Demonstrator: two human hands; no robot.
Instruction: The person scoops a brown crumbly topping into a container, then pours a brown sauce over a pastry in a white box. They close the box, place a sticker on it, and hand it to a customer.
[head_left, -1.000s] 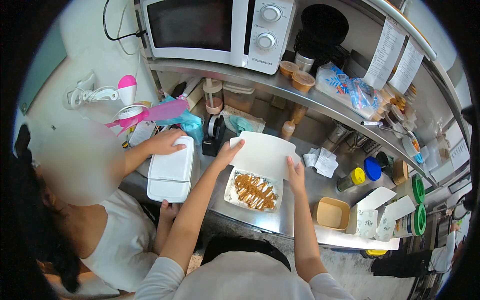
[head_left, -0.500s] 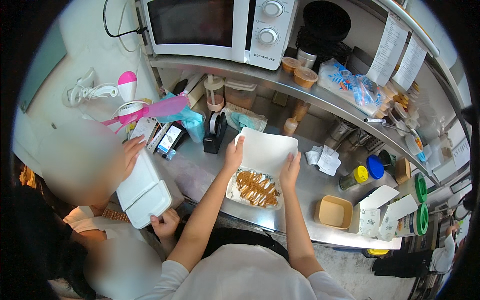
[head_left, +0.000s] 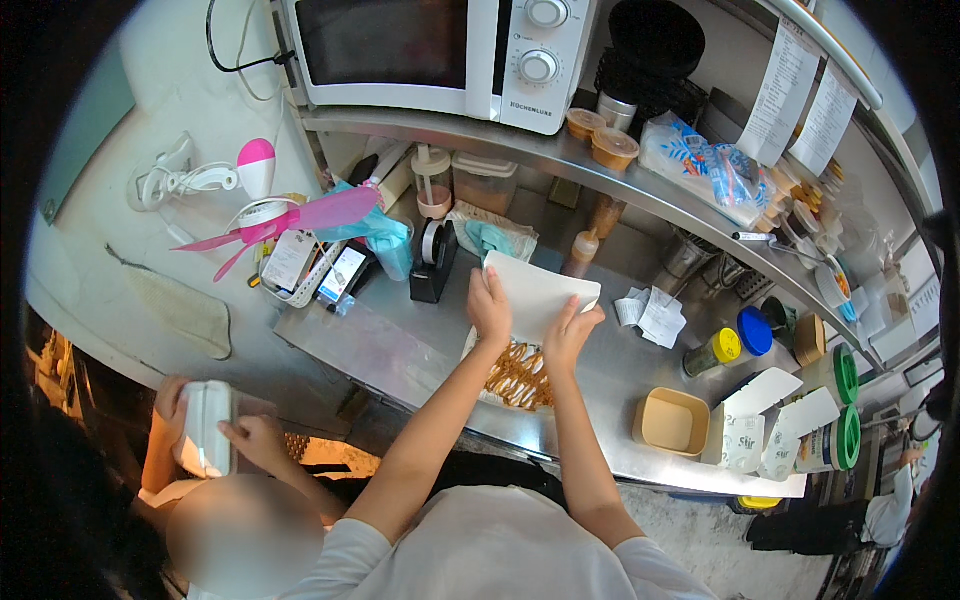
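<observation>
A white paper takeout box (head_left: 532, 290) stands on the steel counter in front of me with its lid raised. Inside its base lies brown food (head_left: 520, 376) streaked with a white sauce. My left hand (head_left: 490, 308) grips the lid's left side, thumb on the inner face. On the lid's right side my right hand (head_left: 568, 337) is closed with its thumb up. Both wrists and forearms partly cover the base and the food.
A co-worker's hands hold a white container (head_left: 207, 428) at lower left. A pink fan (head_left: 265, 220) and tape dispenser (head_left: 433, 262) stand left. Right are a brown paper bowl (head_left: 672, 420), open white boxes (head_left: 742, 440) and lidded jars (head_left: 712, 352). A steel shelf with a microwave (head_left: 400, 60) overhangs the counter.
My hands have shifted inward on the lid, which now tips further over the food. The co-worker's hands and white container have moved down and left, away from the counter.
</observation>
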